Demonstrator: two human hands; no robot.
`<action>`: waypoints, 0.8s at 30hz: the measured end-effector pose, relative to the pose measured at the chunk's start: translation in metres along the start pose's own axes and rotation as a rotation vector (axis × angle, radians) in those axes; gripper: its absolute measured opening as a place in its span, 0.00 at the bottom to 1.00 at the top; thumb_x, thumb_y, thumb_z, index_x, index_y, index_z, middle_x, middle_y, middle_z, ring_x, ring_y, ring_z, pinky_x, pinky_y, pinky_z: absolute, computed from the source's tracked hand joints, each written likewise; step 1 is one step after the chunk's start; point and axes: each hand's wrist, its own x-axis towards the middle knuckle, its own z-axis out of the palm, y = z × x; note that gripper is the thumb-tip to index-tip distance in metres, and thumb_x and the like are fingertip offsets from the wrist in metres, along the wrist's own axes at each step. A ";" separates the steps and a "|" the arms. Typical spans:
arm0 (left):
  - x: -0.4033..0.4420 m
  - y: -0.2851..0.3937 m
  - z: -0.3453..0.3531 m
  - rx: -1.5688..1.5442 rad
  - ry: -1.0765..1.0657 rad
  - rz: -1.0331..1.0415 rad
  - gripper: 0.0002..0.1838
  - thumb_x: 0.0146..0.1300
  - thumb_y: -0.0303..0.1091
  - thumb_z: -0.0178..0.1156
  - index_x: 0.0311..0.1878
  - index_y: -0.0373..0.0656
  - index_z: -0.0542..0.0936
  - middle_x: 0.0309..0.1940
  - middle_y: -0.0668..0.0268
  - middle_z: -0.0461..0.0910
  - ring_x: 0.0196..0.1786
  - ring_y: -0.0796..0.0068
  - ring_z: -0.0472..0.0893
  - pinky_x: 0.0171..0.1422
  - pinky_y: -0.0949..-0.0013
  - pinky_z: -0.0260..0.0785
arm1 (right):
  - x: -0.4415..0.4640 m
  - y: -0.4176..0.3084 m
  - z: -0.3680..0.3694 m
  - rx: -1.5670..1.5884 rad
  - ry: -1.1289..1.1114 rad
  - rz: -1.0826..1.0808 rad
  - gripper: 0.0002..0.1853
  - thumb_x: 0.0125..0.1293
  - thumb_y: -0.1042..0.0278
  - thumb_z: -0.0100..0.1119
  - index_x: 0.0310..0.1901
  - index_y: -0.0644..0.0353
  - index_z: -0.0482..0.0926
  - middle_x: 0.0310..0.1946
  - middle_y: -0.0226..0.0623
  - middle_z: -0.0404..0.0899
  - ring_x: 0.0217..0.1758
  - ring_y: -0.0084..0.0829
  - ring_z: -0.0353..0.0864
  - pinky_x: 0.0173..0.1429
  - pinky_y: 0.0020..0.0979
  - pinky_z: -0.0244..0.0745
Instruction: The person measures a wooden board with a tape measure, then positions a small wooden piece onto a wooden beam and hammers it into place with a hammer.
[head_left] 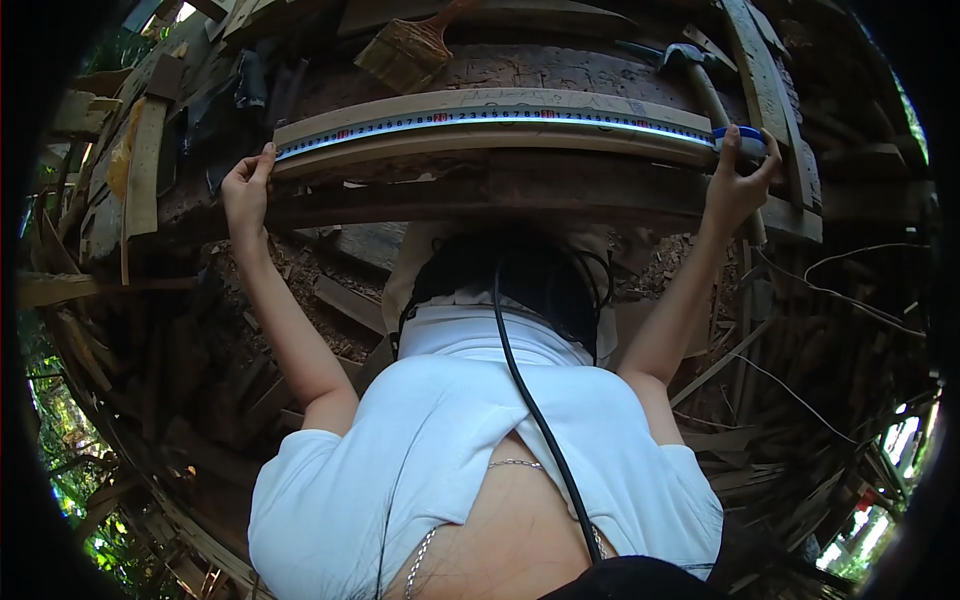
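Observation:
A tape measure (pixel 480 118) is stretched along a light wooden board (pixel 480 101) that lies across the bench. My left hand (pixel 246 190) pinches the end of the tape at the board's left end, thumb and finger together. At the right end, my right hand (pixel 740 180) has its fingers around the blue tape case (pixel 740 140). The blade runs nearly straight between both hands, its dark numbers facing up. Pencil-like marks show on the board's far part, above the blade.
Behind the board lie a wide paintbrush (pixel 405 55) and a hammer (pixel 700 85). The worn dark bench (pixel 500 65) holds wood scraps on its left. Beneath it, offcuts and shavings cover the ground. A thin wire (pixel 840 287) curls at the right.

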 end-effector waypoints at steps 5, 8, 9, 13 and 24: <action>0.000 -0.003 0.001 -0.013 0.014 0.023 0.16 0.58 0.45 0.64 0.26 0.41 0.78 0.17 0.77 0.69 0.20 0.89 0.62 0.25 0.81 0.53 | 0.003 0.008 0.001 0.004 0.016 -0.026 0.25 0.57 0.48 0.63 0.48 0.57 0.71 0.41 0.44 0.77 0.45 0.42 0.80 0.49 0.38 0.75; 0.002 -0.005 0.001 -0.028 0.006 0.027 0.16 0.58 0.44 0.64 0.26 0.41 0.78 0.17 0.77 0.68 0.20 0.89 0.62 0.24 0.81 0.52 | 0.007 0.011 -0.001 -0.007 -0.029 0.027 0.25 0.57 0.47 0.63 0.48 0.58 0.71 0.42 0.44 0.77 0.46 0.43 0.79 0.49 0.38 0.74; 0.002 -0.006 0.001 -0.029 -0.001 0.041 0.16 0.58 0.44 0.64 0.26 0.42 0.78 0.17 0.77 0.68 0.20 0.89 0.61 0.24 0.81 0.51 | 0.008 0.012 -0.001 -0.009 -0.029 0.025 0.25 0.57 0.47 0.63 0.48 0.58 0.71 0.42 0.44 0.77 0.46 0.43 0.79 0.49 0.38 0.74; 0.000 -0.003 0.003 -0.051 0.003 0.006 0.15 0.58 0.44 0.64 0.25 0.42 0.78 0.17 0.77 0.68 0.20 0.90 0.61 0.24 0.81 0.51 | 0.005 0.017 0.001 0.002 -0.058 -0.004 0.26 0.57 0.46 0.62 0.48 0.58 0.70 0.43 0.45 0.76 0.46 0.44 0.79 0.49 0.40 0.73; -0.002 -0.004 0.005 -0.122 0.021 0.002 0.14 0.58 0.44 0.65 0.24 0.44 0.78 0.17 0.79 0.66 0.20 0.90 0.58 0.24 0.81 0.47 | 0.004 0.017 0.004 -0.001 -0.056 -0.008 0.26 0.59 0.45 0.59 0.50 0.57 0.69 0.44 0.45 0.75 0.47 0.45 0.78 0.51 0.41 0.72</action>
